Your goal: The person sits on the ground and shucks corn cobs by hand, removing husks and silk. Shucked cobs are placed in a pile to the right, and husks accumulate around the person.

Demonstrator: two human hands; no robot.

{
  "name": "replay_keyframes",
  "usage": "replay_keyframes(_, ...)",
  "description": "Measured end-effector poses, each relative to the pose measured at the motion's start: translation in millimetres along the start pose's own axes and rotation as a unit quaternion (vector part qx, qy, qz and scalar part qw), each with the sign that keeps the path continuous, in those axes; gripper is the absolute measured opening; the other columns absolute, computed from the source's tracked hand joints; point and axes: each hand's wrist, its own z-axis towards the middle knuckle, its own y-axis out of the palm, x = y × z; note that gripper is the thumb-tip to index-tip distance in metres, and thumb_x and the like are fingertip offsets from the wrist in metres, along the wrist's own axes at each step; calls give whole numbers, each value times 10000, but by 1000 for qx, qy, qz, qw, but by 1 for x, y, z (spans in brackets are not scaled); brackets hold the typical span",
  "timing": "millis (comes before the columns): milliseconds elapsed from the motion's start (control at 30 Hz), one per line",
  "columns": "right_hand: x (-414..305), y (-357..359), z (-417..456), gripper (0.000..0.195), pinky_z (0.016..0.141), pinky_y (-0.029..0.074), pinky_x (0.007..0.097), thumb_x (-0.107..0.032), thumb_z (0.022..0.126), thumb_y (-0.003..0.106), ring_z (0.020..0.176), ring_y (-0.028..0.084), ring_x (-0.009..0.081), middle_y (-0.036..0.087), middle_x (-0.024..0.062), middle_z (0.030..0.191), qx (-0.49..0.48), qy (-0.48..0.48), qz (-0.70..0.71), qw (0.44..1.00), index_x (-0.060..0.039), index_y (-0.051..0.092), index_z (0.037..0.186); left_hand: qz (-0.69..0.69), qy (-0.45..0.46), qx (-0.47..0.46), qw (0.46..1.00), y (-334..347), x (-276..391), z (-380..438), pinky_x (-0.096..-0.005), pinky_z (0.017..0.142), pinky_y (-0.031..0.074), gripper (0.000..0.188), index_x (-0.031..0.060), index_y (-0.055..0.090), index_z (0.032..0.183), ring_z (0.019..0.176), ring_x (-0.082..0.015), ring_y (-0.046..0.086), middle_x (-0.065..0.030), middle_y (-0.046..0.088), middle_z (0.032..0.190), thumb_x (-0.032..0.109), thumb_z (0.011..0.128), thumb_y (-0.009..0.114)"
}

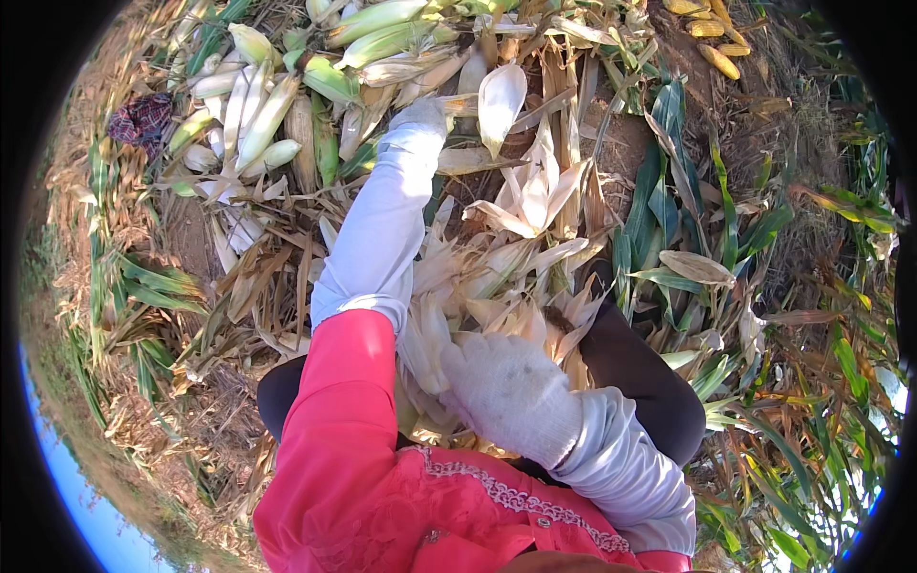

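My left hand (421,116), in a pale glove, is stretched far forward to the edge of a heap of corn ears in their husks (269,129). Beside its fingertips lies a dry, yellowish husk-covered ear (460,106); the fingers are mostly hidden, so a grip cannot be made out. Close to my body, my right hand (509,390), gloved too, is bent over loose pale husks (430,336) between my knees. Its palm and fingertips face down and away from view. Opened, dry husks (534,190) stand just ahead of my lap.
Several bare yellow cobs (718,62) lie on the soil at the far right. A dark checked cloth (141,122) is left of the heap. Green corn leaves (663,186) and dry stalks (571,100) cross the ground to the right. My dark-clad knee (645,387) borders the husks.
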Motion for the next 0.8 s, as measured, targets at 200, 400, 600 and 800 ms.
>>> replay_keyframes(200,5,5,-3,261,738,524,413,-212,818,708,838,647,312,599,137,894,25,-10,47,999,-32,614,982,52,-81,-68,993,57,-15,75,-407,1049,480,545,97,495,1435,1268,-294,606,-189,598,1401,369,969,573)
replay_keyframes(400,6,0,-6,293,721,517,381,-216,801,711,811,642,276,593,110,882,38,-3,-6,999,-23,620,1003,126,-70,-150,978,25,21,55,-398,1010,498,569,114,698,1221,1212,-294,628,-119,668,1291,507,811,734)
replay_keyframes(600,-3,-1,-19,235,682,487,350,-191,797,636,797,621,237,636,150,995,101,-25,-44,994,-45,617,980,31,-55,-35,997,-3,3,-9,-445,974,509,648,117,652,1242,1083,-353,655,-142,677,1150,597,812,726)
replay_keyframes(800,11,7,-25,252,746,523,486,-229,887,688,844,648,383,617,181,874,210,-30,39,976,-53,609,1049,-162,-61,-53,983,-112,10,-91,-424,1029,480,755,81,517,1442,1232,-378,606,-211,643,1317,537,873,713)
